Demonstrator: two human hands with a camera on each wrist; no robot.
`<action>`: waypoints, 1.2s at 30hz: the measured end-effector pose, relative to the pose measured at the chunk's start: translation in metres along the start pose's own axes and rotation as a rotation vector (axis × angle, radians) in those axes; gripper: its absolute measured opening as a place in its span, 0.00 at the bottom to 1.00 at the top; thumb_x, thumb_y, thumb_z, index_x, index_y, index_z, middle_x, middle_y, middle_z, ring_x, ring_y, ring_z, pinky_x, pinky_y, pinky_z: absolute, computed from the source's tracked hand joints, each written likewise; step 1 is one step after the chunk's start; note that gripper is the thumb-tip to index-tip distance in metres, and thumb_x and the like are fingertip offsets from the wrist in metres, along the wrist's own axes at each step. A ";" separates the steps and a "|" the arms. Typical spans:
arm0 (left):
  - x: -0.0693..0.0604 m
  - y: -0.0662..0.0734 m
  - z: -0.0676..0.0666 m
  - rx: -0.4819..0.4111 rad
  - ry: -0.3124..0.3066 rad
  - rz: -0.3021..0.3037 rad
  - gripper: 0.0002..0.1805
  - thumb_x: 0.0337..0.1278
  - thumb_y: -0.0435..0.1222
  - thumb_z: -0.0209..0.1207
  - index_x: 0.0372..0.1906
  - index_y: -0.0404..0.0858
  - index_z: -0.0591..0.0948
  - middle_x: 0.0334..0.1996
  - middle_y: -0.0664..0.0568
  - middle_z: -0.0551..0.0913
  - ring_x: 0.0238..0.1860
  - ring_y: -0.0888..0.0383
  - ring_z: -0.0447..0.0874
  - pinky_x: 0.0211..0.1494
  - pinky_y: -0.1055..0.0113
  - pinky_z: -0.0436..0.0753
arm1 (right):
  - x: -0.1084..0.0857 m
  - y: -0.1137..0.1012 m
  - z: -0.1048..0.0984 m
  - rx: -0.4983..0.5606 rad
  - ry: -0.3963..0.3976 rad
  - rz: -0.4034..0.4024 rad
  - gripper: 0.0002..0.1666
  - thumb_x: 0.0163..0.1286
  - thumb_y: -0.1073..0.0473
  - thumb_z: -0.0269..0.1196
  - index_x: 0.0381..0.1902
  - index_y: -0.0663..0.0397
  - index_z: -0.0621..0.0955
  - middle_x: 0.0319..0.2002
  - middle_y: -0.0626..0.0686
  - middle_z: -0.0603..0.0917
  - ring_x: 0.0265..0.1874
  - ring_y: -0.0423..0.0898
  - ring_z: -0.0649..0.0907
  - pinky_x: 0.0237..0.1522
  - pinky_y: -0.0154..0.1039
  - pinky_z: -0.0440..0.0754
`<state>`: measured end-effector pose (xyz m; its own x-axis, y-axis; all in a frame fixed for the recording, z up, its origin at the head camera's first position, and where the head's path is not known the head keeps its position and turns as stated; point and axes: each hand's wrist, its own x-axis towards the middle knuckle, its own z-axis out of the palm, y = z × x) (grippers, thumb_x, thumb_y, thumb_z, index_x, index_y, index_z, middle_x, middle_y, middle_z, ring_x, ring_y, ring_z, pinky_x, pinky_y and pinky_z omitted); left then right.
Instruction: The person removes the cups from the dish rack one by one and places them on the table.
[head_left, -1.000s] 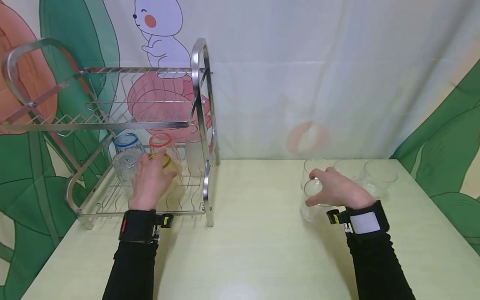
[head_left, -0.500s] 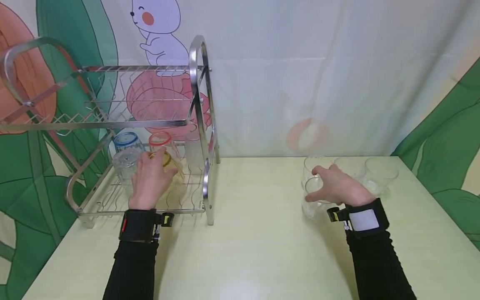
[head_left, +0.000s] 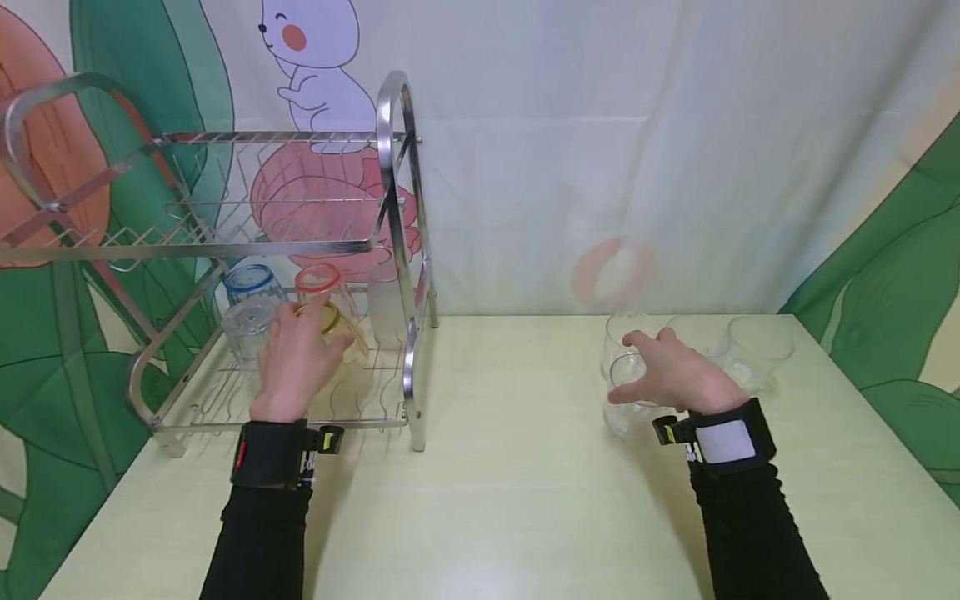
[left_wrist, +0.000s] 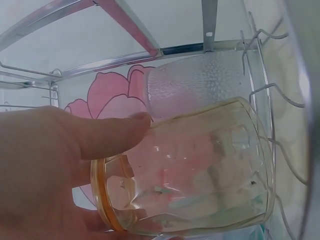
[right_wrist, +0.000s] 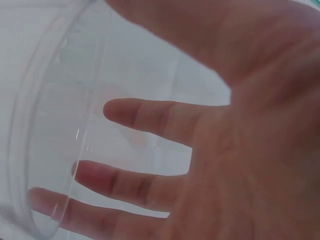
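Note:
On the lower shelf of the metal dish rack, my left hand grips an amber glass. That glass is upside down, with its ringed base up near my thumb and its mouth towards the wires. Other inverted glasses surround it: blue-ringed, red-ringed, plain clear and a textured one behind. At the right, my right hand spreads its thumb and fingers around the rim of a clear glass. In the right wrist view its fingers are nearly straight beside the rim; contact is unclear.
The two-tier rack stands at the left, its upper shelf over the glasses. More clear glasses stand behind and right of my right hand, partly hidden by it. A printed curtain hangs behind the pale table.

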<state>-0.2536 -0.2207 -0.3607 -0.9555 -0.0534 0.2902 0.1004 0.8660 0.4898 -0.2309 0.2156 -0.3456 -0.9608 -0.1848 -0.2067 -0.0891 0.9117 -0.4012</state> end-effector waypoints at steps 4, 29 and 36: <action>0.000 -0.002 -0.003 0.000 0.001 0.012 0.35 0.64 0.41 0.62 0.71 0.34 0.64 0.59 0.24 0.63 0.54 0.28 0.66 0.46 0.29 0.70 | -0.003 -0.001 -0.001 -0.052 0.035 -0.033 0.54 0.56 0.40 0.72 0.72 0.57 0.63 0.58 0.74 0.64 0.39 0.58 0.79 0.34 0.51 0.82; -0.013 0.005 -0.056 -0.245 -0.096 0.044 0.37 0.72 0.49 0.51 0.76 0.37 0.55 0.64 0.28 0.63 0.61 0.30 0.62 0.55 0.33 0.69 | -0.049 -0.029 -0.031 -0.029 0.193 -0.232 0.56 0.53 0.25 0.66 0.70 0.54 0.68 0.64 0.61 0.71 0.63 0.59 0.70 0.60 0.60 0.69; -0.013 0.005 -0.058 -0.369 -0.179 0.062 0.36 0.71 0.52 0.50 0.78 0.48 0.53 0.71 0.33 0.57 0.66 0.32 0.61 0.58 0.33 0.70 | -0.051 -0.033 -0.030 -0.003 0.205 -0.270 0.56 0.54 0.28 0.68 0.72 0.51 0.65 0.65 0.59 0.69 0.64 0.58 0.69 0.61 0.59 0.69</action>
<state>-0.2245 -0.2449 -0.3142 -0.9743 0.1086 0.1971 0.2210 0.6265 0.7474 -0.1873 0.2056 -0.2946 -0.9352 -0.3423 0.0906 -0.3480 0.8410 -0.4143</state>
